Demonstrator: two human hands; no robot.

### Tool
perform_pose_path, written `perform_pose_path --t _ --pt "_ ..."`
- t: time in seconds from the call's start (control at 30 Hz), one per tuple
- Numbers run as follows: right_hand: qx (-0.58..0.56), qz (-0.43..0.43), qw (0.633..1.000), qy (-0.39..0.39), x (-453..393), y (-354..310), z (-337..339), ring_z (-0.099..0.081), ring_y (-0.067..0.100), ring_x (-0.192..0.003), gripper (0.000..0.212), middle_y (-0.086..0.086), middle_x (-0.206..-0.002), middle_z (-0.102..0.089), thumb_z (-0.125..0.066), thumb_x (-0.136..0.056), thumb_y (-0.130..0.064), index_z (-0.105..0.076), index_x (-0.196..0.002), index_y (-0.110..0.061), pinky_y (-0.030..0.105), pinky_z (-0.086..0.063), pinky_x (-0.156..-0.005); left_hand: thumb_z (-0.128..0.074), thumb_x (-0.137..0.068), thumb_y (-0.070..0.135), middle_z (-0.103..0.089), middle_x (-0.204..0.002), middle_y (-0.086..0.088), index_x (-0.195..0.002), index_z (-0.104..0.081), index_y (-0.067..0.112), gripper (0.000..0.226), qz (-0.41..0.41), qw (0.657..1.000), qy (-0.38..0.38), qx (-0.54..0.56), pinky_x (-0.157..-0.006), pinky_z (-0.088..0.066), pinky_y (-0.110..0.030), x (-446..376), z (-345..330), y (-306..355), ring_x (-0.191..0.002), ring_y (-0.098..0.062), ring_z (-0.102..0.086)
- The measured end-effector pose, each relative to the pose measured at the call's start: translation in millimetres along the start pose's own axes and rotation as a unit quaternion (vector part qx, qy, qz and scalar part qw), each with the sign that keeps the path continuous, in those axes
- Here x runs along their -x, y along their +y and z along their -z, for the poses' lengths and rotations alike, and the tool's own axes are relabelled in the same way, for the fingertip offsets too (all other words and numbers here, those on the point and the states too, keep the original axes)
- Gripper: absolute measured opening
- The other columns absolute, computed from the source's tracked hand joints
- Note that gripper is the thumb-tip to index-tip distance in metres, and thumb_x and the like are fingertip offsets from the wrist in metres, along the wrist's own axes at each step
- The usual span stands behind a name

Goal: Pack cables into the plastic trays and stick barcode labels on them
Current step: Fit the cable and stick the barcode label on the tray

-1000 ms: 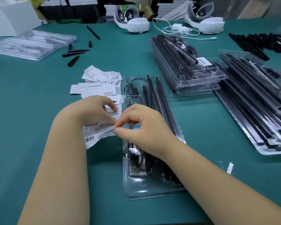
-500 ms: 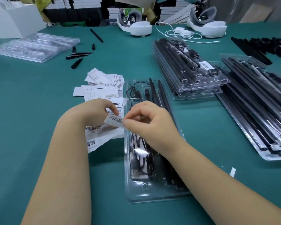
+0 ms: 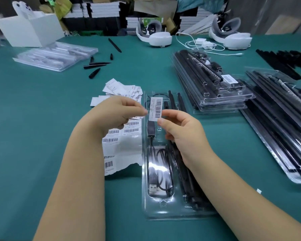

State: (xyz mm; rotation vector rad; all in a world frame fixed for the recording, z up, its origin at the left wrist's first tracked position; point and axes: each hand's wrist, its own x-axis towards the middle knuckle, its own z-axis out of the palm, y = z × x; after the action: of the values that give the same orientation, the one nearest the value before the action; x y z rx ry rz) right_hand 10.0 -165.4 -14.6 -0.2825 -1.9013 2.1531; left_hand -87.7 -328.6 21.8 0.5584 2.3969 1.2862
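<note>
A white barcode label (image 3: 156,108) stands upright above a clear plastic tray (image 3: 163,215). My left hand (image 3: 117,113) pinches its left edge and my right hand (image 3: 180,129) pinches its lower right corner. The tray lies lengthwise in front of me and holds a coiled black USB cable (image 3: 157,171) and long black rods (image 3: 181,164). A torn label sheet (image 3: 127,148) with several barcodes lies just left of the tray, partly under my left wrist.
Peeled backing slips (image 3: 122,90) lie beyond the sheet. Packed tray stacks sit at centre right (image 3: 214,84) and far right (image 3: 281,122). Empty clear trays (image 3: 56,56), a white box (image 3: 31,30), loose black tips (image 3: 96,66), two white headsets (image 3: 156,34) and a white cable (image 3: 202,45) lie further back.
The label came off the sheet. Both hands lifted it up and to the right, over the tray, and it now stands upright between them.
</note>
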Motion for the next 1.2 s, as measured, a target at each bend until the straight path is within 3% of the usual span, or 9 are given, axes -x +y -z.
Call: perform_pose_path --t 0.17,0.47,0.63,0.73,0.87,0.97,1.03,1.13,1.2 --pt "0.003 0.013 1.0 0.013 -0.8 0.1 -0.1 -0.052 0.002 -0.054 0.021 -0.004 -0.071 -0.066 -0.069 -0.082 -0.005 -0.066 -0.091 -0.024 0.014 -0.043 -0.051 -0.069 -0.082 0.025 -0.031 -0.05 0.011 -0.055 -0.065 0.025 0.027 0.019 0.994 0.003 0.105 -0.042 -0.027 -0.019 -2.6 -13.2 7.8 -0.045 -0.011 -0.027" --pt "-0.001 0.002 0.999 0.052 -3.2 -1.1 2.8 -0.056 0.002 -0.055 0.026 -0.006 -0.072 -0.067 -0.07 -0.082 -0.005 -0.059 -0.095 -0.024 0.014 -0.045 -0.05 -0.072 -0.082 0.028 -0.03 -0.051 0.009 -0.067 -0.072 0.024 0.015 -0.021 0.994 -0.04 0.103 -0.044 -0.026 -0.018 0.1 -26.0 15.9 -0.046 -0.01 -0.026" --pt "-0.008 -0.002 0.999 0.046 -1.9 -1.9 4.9 -0.055 0.004 -0.057 0.024 -0.004 -0.073 -0.068 -0.071 -0.081 -0.006 -0.059 -0.096 -0.022 0.015 -0.046 -0.051 -0.065 -0.083 0.025 -0.028 -0.053 0.008 -0.056 -0.052 0.023 0.03 0.009 0.993 -0.008 0.119 -0.046 -0.024 -0.022 -4.4 -30.8 14.9 -0.047 -0.012 -0.025" --pt "-0.015 -0.007 0.999 0.046 -2.4 -1.6 6.6 -0.054 0.004 -0.056 0.023 -0.005 -0.071 -0.069 -0.07 -0.081 -0.007 -0.06 -0.098 -0.02 0.015 -0.046 -0.051 -0.064 -0.08 0.031 -0.029 -0.056 0.006 -0.069 -0.054 0.017 0.021 0.016 0.991 -0.005 0.134 -0.048 -0.023 -0.023 -4.8 -29.8 13.4 -0.049 -0.013 -0.024" --pt "0.009 -0.014 1.0 0.025 -5.0 -1.3 10.8 -0.054 0.003 -0.055 0.021 -0.008 -0.068 -0.069 -0.071 -0.081 -0.011 -0.061 -0.096 -0.022 0.016 -0.046 -0.05 -0.072 -0.079 0.029 -0.03 -0.055 0.008 -0.066 -0.066 0.019 0.018 -0.009 0.995 -0.015 0.103 -0.047 -0.028 -0.019 -6.5 -29.5 12.2 -0.049 -0.011 -0.027" --pt "0.127 0.027 0.991 0.02 -13.0 -1.2 19.6 -0.054 0.001 -0.054 0.012 -0.009 -0.067 -0.067 -0.068 -0.082 -0.016 -0.063 -0.084 -0.026 0.018 -0.046 -0.054 -0.07 -0.083 0.03 -0.031 -0.051 0.009 -0.07 -0.07 0.021 0.016 0.011 0.994 0.034 0.107 -0.045 -0.03 -0.019 -10.0 -32.0 11.6 -0.046 -0.01 -0.029" --pt "0.272 0.066 0.959 0.042 -21.7 -1.1 31.2 -0.057 0.002 -0.069 0.008 -0.013 -0.073 -0.064 -0.063 -0.084 -0.024 -0.062 -0.079 -0.03 0.018 -0.043 -0.061 -0.07 -0.084 0.03 -0.033 -0.051 0.01 -0.078 -0.071 0.015 0.017 0.029 0.991 0.07 0.109 -0.045 -0.031 -0.019 -12.7 -33.7 8.8 -0.045 -0.009 -0.03" --pt "0.425 0.05 0.903 0.031 -31.3 0.1 48.6 -0.05 0.014 -0.098 0.004 -0.017 -0.085 -0.054 -0.059 -0.085 -0.032 -0.062 -0.088 -0.032 0.023 -0.035 -0.074 -0.069 -0.085 0.028 -0.033 -0.06 0.003 -0.081 -0.067 0.007 0.021 0.054 0.986 0.114 0.104 -0.046 -0.03 -0.021 -18.7 -36.7 2.2 -0.049 -0.013 -0.029" --pt "0.472 0.036 0.881 -0.006 -35.3 1.4 57.5 -0.043 0.02 -0.11 0.015 -0.011 -0.097 -0.05 -0.061 -0.084 -0.035 -0.064 -0.099 -0.032 0.027 -0.032 -0.085 -0.068 -0.085 0.027 -0.033 -0.062 0.001 -0.078 -0.063 0.012 0.018 0.071 0.983 0.136 0.097 -0.048 -0.03 -0.022 -22.4 -39.9 -1.6 -0.05 -0.015 -0.029"
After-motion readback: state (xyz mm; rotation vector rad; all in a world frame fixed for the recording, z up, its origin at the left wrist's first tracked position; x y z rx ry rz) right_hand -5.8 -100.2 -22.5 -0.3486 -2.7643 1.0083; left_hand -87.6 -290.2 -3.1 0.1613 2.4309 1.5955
